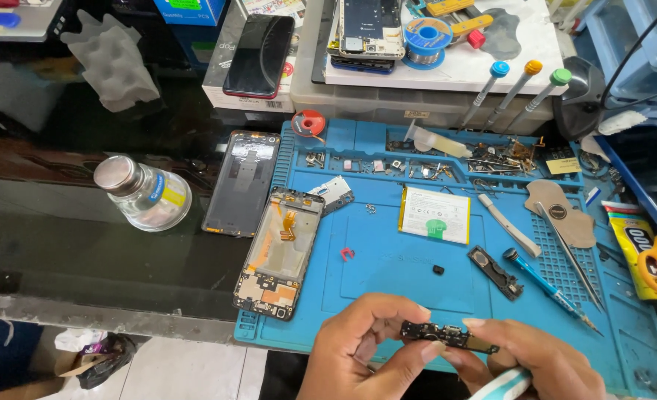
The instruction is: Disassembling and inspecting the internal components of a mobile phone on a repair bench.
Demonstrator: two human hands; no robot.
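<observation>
Low in the head view, both my hands pinch a small black circuit board (447, 337) with gold contacts over the near edge of a blue repair mat (388, 267). My left hand (362, 348) grips the board's left end. My right hand (536, 363) holds its right end and also carries a white and light-blue tool (502, 385). An opened phone frame (278, 253) with orange flex cables lies on the mat's left edge. A white battery (434, 214) rests in the mat's middle.
A dark phone back cover (242, 182) and a metal-capped glass bottle (145, 192) sit on the black table at left. A blue screwdriver (551, 289), tweezers (573, 259), a white pry tool (508, 224), a black speaker part (495, 272), glue tubes and loose screws fill the mat's right side.
</observation>
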